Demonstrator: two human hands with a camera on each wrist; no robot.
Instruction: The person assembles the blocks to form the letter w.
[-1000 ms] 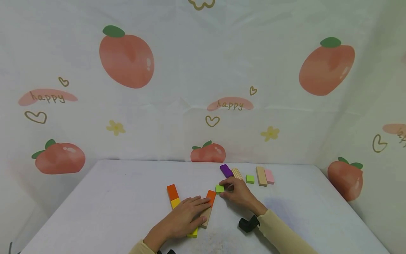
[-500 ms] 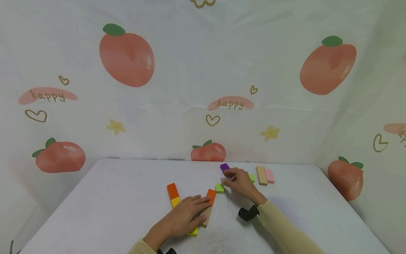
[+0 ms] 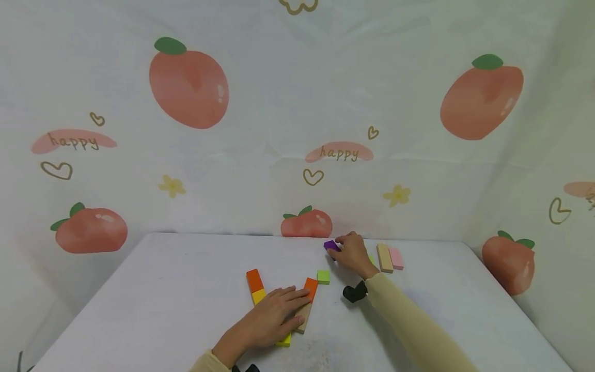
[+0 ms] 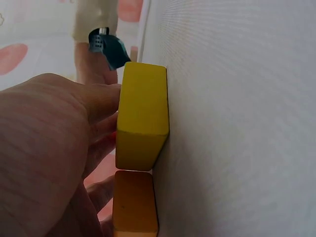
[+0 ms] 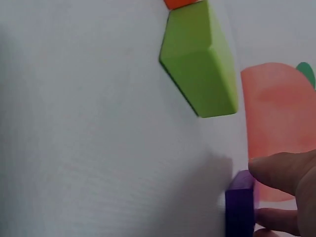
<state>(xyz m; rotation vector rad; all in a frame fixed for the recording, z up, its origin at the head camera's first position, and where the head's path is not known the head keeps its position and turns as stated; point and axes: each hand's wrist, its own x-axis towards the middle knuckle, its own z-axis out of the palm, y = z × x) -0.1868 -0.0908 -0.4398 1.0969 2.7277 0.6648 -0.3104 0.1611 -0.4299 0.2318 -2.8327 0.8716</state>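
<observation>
My left hand lies over two slanting rows of wooden blocks, its fingers extended. Its fingertips reach the orange block, and the thumb is beside the natural wood block. In the left wrist view the thumb is against a yellow block, in line with an orange-brown block. The hand hides the middle of the left row. At the back, my right hand pinches a purple block between thumb and fingers. A light green block stands by the orange block's far end.
A natural wood block and a pink block lie side by side at the back right. Another green block is mostly hidden behind my right hand. A red-orange block tops the left row. A printed cloth hangs behind the table.
My right hand has left the light green block and moved back to the purple block. The left hand has stayed in place over the rows.
</observation>
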